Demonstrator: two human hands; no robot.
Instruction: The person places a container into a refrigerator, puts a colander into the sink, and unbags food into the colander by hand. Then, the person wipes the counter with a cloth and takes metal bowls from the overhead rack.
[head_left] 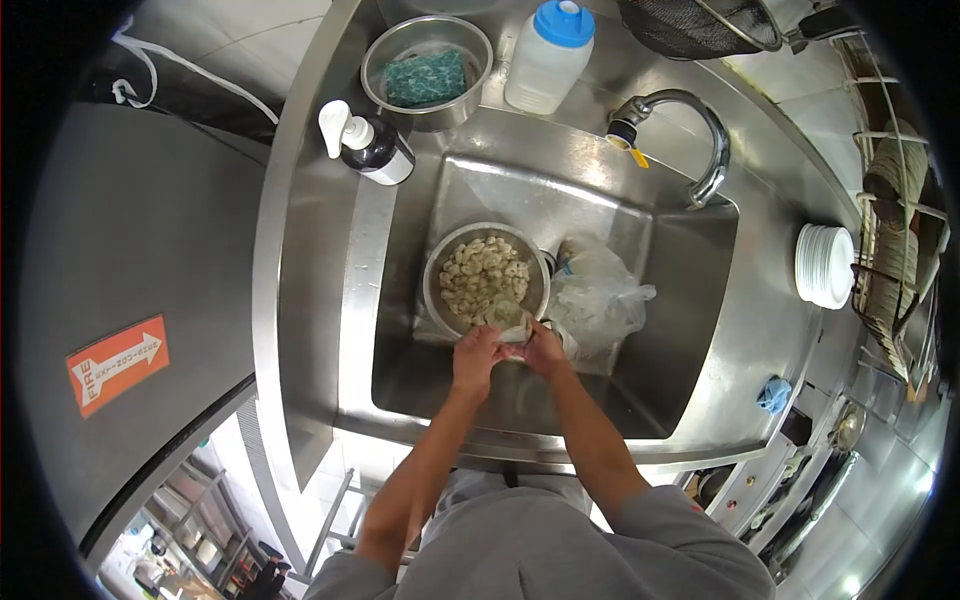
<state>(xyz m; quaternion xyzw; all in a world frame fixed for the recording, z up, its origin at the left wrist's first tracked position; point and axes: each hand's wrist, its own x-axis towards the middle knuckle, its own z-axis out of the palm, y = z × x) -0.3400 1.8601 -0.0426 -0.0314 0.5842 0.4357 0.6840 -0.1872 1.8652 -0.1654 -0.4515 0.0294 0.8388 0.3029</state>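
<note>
A round metal bowl [434, 292] stands in the sink, holding many small pale, rounded pieces [484, 272] whose kind I cannot make out. Over its near rim my left hand [474, 360] and my right hand [543, 348] are close together, fingers closed. Between them is a pale, translucent, bag-like thing [515, 328], gripped from both sides; part of it is hidden by the fingers. Right of the bowl lies a crumpled clear plastic bag [605, 300], with contents I cannot tell.
The steel sink [690, 290] surrounds the bowl. A curved faucet [715, 140] rises at the back right. Behind are a pump bottle [380, 150], a metal pot [428, 118] with a green scouring pad [426, 80], and a blue-capped jug [548, 70]. White plates [825, 266] are stacked right.
</note>
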